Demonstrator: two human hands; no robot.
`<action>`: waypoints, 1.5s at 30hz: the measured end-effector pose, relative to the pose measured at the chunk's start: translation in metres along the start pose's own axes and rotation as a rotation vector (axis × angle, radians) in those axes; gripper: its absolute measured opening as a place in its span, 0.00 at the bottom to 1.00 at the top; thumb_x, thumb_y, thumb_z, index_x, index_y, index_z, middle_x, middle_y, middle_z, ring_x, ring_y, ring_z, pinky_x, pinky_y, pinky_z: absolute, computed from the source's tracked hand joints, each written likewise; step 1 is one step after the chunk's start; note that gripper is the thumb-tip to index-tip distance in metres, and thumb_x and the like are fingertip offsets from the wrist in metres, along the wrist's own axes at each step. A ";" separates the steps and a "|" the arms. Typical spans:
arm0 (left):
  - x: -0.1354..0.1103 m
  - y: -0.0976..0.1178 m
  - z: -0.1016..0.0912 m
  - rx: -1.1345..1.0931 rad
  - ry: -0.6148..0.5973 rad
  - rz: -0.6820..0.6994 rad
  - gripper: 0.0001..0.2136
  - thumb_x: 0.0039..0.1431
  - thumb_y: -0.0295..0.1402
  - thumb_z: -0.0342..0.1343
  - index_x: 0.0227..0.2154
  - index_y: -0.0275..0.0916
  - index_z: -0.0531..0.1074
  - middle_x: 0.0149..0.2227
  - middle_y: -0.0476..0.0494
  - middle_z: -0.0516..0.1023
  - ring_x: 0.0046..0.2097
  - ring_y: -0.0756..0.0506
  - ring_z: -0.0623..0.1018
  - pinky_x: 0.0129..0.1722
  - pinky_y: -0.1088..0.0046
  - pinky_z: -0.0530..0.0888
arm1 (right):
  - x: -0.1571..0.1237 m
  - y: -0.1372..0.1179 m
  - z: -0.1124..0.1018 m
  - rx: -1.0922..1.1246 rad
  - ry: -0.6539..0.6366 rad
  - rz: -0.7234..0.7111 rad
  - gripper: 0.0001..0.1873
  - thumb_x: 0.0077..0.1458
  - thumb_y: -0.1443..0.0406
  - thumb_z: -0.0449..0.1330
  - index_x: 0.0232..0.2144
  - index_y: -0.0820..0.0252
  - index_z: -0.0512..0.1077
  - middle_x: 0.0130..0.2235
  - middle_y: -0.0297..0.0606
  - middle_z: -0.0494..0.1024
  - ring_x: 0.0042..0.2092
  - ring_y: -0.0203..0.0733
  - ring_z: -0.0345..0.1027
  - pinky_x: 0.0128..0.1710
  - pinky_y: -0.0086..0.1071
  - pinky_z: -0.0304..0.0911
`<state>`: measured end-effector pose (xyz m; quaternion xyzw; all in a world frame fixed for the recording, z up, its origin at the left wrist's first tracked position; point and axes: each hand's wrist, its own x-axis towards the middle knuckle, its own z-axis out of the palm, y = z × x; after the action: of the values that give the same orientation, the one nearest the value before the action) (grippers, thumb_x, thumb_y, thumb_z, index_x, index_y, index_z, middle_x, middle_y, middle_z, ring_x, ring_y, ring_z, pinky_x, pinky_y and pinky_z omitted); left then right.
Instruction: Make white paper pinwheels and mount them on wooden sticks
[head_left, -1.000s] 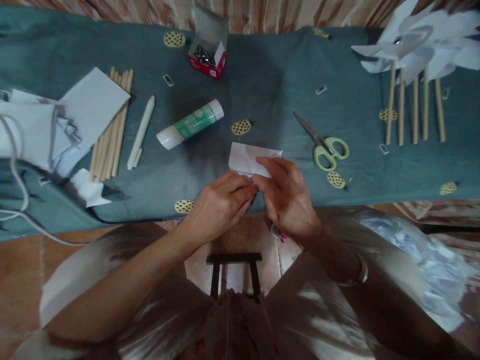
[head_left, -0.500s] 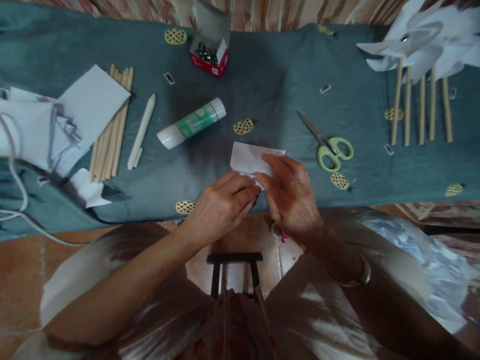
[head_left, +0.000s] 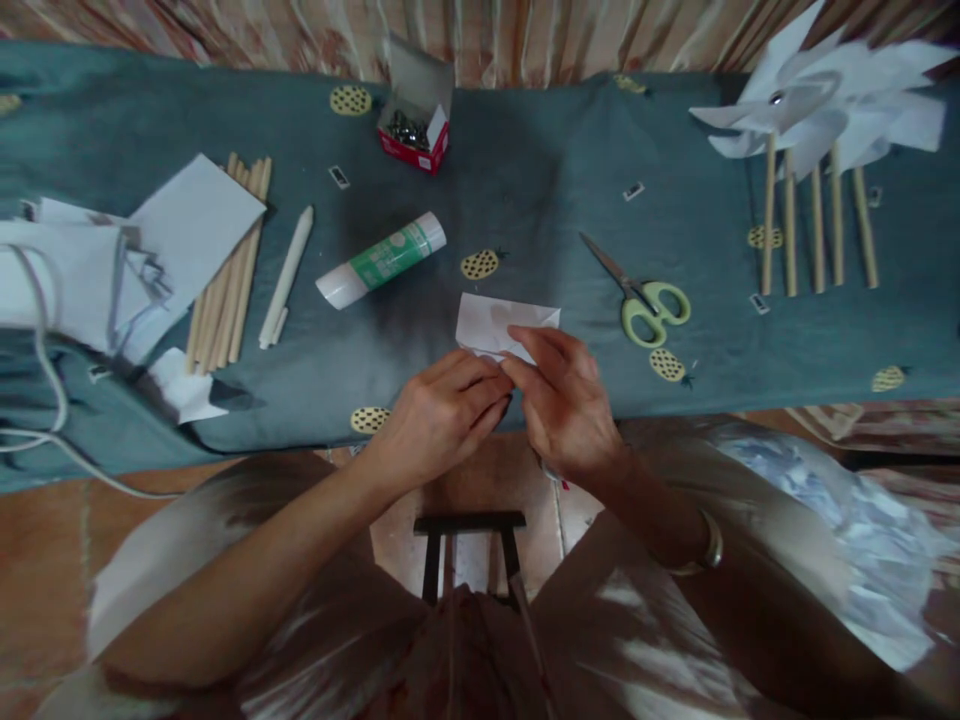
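Pinches the near edge of the folded white paper (head_left: 495, 322) with closed fingertips of left hand (head_left: 439, 415) and right hand (head_left: 570, 400), on the teal cloth (head_left: 525, 170) between glue stick (head_left: 381, 258) and scissors (head_left: 641, 295).

Both my forearms are bare from the elbow down to my left hand (head_left: 439, 415) and my right hand (head_left: 566, 400). One item noted on the right wrist: a thin pale bangle (head_left: 709, 548) with a metallic sheen. A light cream garment (head_left: 225, 560) covers both knees, and a dark reddish fabric (head_left: 465, 650) shows between them at the lower edge; what it is cannot be told.
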<state>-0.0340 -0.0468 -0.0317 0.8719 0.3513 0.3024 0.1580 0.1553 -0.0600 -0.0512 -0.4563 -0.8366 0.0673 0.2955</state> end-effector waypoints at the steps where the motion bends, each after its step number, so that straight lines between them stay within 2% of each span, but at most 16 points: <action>1: 0.000 0.000 0.000 -0.009 0.001 -0.005 0.06 0.66 0.26 0.55 0.37 0.33 0.77 0.38 0.41 0.81 0.40 0.46 0.79 0.40 0.69 0.79 | 0.000 0.001 -0.002 0.013 0.003 0.002 0.17 0.65 0.70 0.49 0.52 0.56 0.70 0.58 0.47 0.72 0.59 0.52 0.64 0.57 0.50 0.66; 8: -0.002 0.000 -0.003 -0.034 0.004 0.014 0.06 0.64 0.26 0.57 0.42 0.31 0.76 0.39 0.39 0.82 0.41 0.45 0.80 0.41 0.67 0.81 | 0.001 0.009 -0.014 0.148 -0.018 0.081 0.21 0.63 0.70 0.52 0.55 0.50 0.70 0.60 0.43 0.72 0.61 0.52 0.64 0.61 0.54 0.63; 12: -0.001 0.000 -0.003 -0.014 0.011 0.022 0.06 0.64 0.26 0.58 0.42 0.32 0.76 0.38 0.40 0.81 0.41 0.45 0.80 0.41 0.67 0.81 | 0.007 0.016 -0.020 0.140 0.011 0.180 0.21 0.63 0.67 0.53 0.57 0.52 0.69 0.60 0.44 0.72 0.62 0.53 0.65 0.63 0.54 0.61; 15: -0.001 0.000 -0.002 -0.001 0.004 0.029 0.07 0.64 0.25 0.57 0.43 0.31 0.76 0.38 0.39 0.81 0.40 0.45 0.80 0.40 0.67 0.81 | 0.013 0.023 -0.023 0.143 -0.014 0.257 0.22 0.64 0.65 0.52 0.60 0.50 0.67 0.62 0.42 0.71 0.64 0.53 0.63 0.65 0.54 0.58; 18: -0.002 0.001 -0.002 0.003 -0.003 0.033 0.07 0.64 0.24 0.57 0.43 0.30 0.76 0.37 0.39 0.81 0.39 0.45 0.79 0.40 0.67 0.81 | 0.021 0.029 -0.025 0.154 -0.059 0.251 0.22 0.65 0.65 0.52 0.60 0.56 0.67 0.62 0.47 0.71 0.64 0.51 0.63 0.66 0.51 0.58; 21: -0.002 0.001 -0.003 0.001 -0.001 0.047 0.07 0.63 0.24 0.57 0.43 0.30 0.76 0.37 0.38 0.81 0.39 0.45 0.79 0.40 0.68 0.80 | 0.028 0.031 -0.025 0.141 -0.074 0.232 0.21 0.64 0.65 0.52 0.57 0.60 0.70 0.60 0.50 0.73 0.62 0.50 0.66 0.65 0.49 0.61; 25: -0.003 -0.003 -0.007 0.018 -0.004 0.064 0.07 0.63 0.23 0.57 0.43 0.30 0.76 0.38 0.38 0.81 0.39 0.45 0.79 0.39 0.68 0.79 | 0.033 0.034 -0.029 0.170 -0.056 0.287 0.18 0.62 0.65 0.54 0.52 0.54 0.74 0.53 0.43 0.79 0.55 0.49 0.73 0.58 0.48 0.67; 28: -0.004 -0.009 -0.011 0.055 -0.005 0.062 0.07 0.63 0.24 0.57 0.43 0.32 0.76 0.39 0.39 0.81 0.39 0.44 0.78 0.38 0.67 0.78 | 0.034 0.035 -0.033 0.206 -0.062 0.327 0.15 0.60 0.65 0.57 0.48 0.57 0.76 0.47 0.42 0.82 0.45 0.47 0.77 0.51 0.46 0.72; 32: -0.006 -0.021 -0.015 0.119 0.027 0.044 0.06 0.65 0.26 0.56 0.42 0.36 0.76 0.40 0.41 0.82 0.41 0.44 0.78 0.39 0.64 0.77 | 0.031 0.032 -0.037 0.226 -0.077 0.367 0.12 0.60 0.65 0.58 0.43 0.56 0.78 0.42 0.39 0.84 0.39 0.45 0.78 0.45 0.42 0.73; 38: -0.005 -0.026 -0.020 0.104 0.040 0.019 0.07 0.64 0.26 0.54 0.42 0.38 0.76 0.44 0.40 0.80 0.44 0.42 0.77 0.42 0.62 0.75 | 0.025 0.025 -0.041 0.254 -0.081 0.380 0.11 0.61 0.65 0.57 0.41 0.58 0.79 0.42 0.41 0.84 0.42 0.46 0.79 0.45 0.41 0.73; 43: -0.003 -0.013 -0.018 0.147 0.089 0.065 0.06 0.63 0.28 0.57 0.42 0.36 0.75 0.43 0.39 0.79 0.44 0.41 0.75 0.41 0.61 0.73 | 0.024 0.021 -0.043 0.248 -0.066 0.363 0.11 0.61 0.66 0.57 0.41 0.58 0.79 0.41 0.39 0.85 0.41 0.44 0.79 0.44 0.39 0.74; 45: -0.003 -0.006 -0.014 0.173 0.056 0.092 0.06 0.64 0.31 0.59 0.42 0.37 0.74 0.41 0.41 0.79 0.43 0.41 0.75 0.39 0.62 0.71 | 0.023 0.019 -0.044 0.252 -0.068 0.350 0.11 0.61 0.66 0.57 0.40 0.57 0.79 0.41 0.39 0.85 0.41 0.44 0.79 0.44 0.38 0.74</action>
<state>-0.0480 -0.0435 -0.0247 0.8887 0.3399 0.3021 0.0583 0.1835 -0.0376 -0.0126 -0.5513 -0.7392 0.2372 0.3056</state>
